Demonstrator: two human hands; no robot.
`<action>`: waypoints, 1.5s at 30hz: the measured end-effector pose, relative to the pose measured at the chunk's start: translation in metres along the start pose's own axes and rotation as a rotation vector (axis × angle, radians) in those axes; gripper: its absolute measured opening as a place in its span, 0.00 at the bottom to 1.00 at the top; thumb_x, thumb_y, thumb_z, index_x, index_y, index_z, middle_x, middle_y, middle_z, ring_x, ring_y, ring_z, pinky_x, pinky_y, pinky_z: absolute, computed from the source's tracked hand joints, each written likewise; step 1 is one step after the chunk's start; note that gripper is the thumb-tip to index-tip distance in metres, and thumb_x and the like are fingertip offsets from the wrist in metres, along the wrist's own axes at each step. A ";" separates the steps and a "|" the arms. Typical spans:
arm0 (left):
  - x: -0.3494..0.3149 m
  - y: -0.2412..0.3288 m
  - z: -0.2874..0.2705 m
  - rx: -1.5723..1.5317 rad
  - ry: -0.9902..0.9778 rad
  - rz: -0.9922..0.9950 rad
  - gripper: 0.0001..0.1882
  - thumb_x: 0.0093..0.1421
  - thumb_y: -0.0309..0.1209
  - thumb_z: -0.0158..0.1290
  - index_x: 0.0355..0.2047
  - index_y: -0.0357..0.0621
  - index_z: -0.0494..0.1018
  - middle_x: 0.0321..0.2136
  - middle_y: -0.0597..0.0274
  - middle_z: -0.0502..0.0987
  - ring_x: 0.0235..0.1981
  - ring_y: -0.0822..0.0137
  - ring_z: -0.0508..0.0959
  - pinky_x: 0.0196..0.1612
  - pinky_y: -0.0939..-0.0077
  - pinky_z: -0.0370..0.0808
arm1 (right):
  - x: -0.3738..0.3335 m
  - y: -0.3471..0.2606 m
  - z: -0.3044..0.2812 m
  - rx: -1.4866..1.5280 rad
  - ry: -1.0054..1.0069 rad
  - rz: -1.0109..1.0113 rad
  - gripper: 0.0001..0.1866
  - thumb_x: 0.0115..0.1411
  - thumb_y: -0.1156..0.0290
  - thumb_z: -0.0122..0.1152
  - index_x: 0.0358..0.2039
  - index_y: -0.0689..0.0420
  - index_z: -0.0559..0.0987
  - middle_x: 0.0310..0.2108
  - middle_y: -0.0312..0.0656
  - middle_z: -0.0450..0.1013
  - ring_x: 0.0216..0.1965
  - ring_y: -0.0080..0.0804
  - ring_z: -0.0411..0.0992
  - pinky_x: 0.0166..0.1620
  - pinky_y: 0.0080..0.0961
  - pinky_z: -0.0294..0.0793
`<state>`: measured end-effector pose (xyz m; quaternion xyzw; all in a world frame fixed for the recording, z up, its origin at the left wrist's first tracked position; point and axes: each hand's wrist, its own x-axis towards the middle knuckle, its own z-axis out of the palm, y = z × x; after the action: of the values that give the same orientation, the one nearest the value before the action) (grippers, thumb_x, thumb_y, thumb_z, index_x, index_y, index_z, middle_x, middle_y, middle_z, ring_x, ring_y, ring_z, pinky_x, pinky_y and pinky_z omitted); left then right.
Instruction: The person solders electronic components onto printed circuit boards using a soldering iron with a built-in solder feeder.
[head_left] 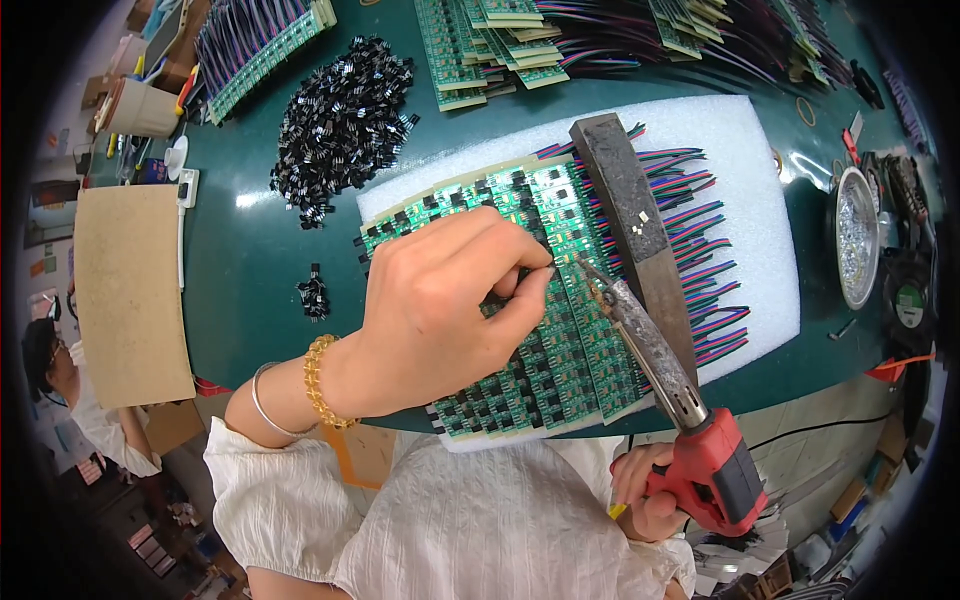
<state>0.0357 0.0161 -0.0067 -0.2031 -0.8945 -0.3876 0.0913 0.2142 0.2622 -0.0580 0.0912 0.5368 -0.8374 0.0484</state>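
Green circuit boards (570, 235) lie side by side in front of me, many carrying small black connectors. My left hand (440, 290) is over them, thumb and forefinger pinched together near the right-hand board; whatever they hold is hidden or too small to name. My right hand (645, 490) grips the red handle of a soldering iron (655, 350) at the lower right. Its tip points up and left, close to the board beside my left fingertips. A dark metal bar (635, 240) rests across the coloured wires (700, 240) at the boards' right side.
White foam (750, 200) lies under the boards. A heap of black connectors (340, 120) sits far left, with a small pile (313, 297) nearer. Wired boards (480, 60) are stacked at the back. A round metal dish (855, 240) stands right; a cardboard sheet (135, 295) lies left.
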 end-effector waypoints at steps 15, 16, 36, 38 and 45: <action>0.002 0.010 -0.001 0.007 0.000 -0.056 0.06 0.48 0.18 0.61 0.25 0.40 0.75 0.17 0.65 0.70 0.17 0.72 0.70 0.20 0.79 0.65 | 0.034 -0.060 -0.014 -0.235 0.311 -0.652 0.36 0.60 0.49 0.62 0.56 0.64 0.63 0.13 0.34 0.63 0.13 0.25 0.63 0.19 0.24 0.64; 0.000 0.010 -0.003 0.026 -0.016 -0.084 0.06 0.48 0.18 0.61 0.25 0.40 0.75 0.17 0.65 0.70 0.16 0.73 0.69 0.19 0.79 0.64 | 0.039 -0.064 -0.026 -0.261 0.346 -0.772 0.35 0.61 0.51 0.62 0.56 0.65 0.63 0.13 0.34 0.62 0.12 0.24 0.62 0.18 0.23 0.64; -0.059 -0.050 -0.115 0.375 0.168 -0.337 0.04 0.55 0.22 0.59 0.32 0.36 0.77 0.26 0.60 0.76 0.23 0.71 0.76 0.30 0.80 0.74 | 0.047 -0.045 -0.030 -0.146 0.354 -0.479 0.30 0.70 0.55 0.45 0.63 0.62 0.56 0.16 0.31 0.55 0.13 0.17 0.53 0.19 0.17 0.55; -0.083 -0.059 -0.118 0.394 0.115 -0.360 0.04 0.54 0.24 0.60 0.30 0.39 0.77 0.26 0.60 0.76 0.24 0.68 0.78 0.29 0.77 0.75 | 0.047 -0.043 -0.024 -0.127 0.319 -0.466 0.31 0.70 0.54 0.45 0.64 0.61 0.54 0.15 0.31 0.55 0.13 0.17 0.53 0.19 0.17 0.56; -0.080 -0.059 -0.092 0.486 0.055 -0.353 0.04 0.52 0.27 0.61 0.24 0.41 0.77 0.24 0.61 0.76 0.24 0.64 0.78 0.28 0.72 0.75 | 0.046 -0.042 -0.006 -0.117 0.199 -0.460 0.29 0.70 0.54 0.45 0.62 0.61 0.55 0.14 0.30 0.54 0.12 0.19 0.52 0.17 0.18 0.55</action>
<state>0.0822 -0.1113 -0.0081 -0.0063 -0.9798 -0.1772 0.0925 0.1625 0.2857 -0.0326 0.0458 0.5931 -0.7807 -0.1912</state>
